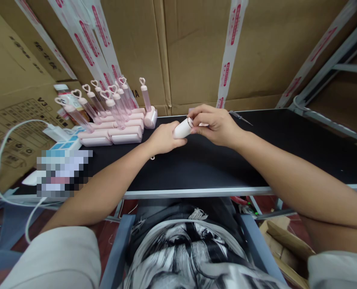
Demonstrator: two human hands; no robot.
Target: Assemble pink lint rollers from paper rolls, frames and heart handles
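Observation:
A white cylinder point(182, 129) with a dark ring near its upper end is tilted above the black table. My left hand point(163, 138) is closed around its lower part. A small heart-shaped loop point(152, 157) shows below that hand; what it joins is hidden. My right hand point(216, 124) pinches the cylinder's upper right end, its fingertips covering much of it. Something pale pink peeks out by those fingers, too covered to name. To the left stand several pale pink devices point(125, 134) with clear tubes and heart-shaped loops on top. One similar device point(150, 116) sits apart, closer to my left hand.
A thin screwdriver-like tool point(241, 118) lies at the table's back edge. On the left are a power strip point(66, 142) with a white plug and cable, a bottle point(64, 94) and a blurred-out item point(62, 172). Cardboard point(193, 52) walls the back; a metal frame point(325, 76) stands right.

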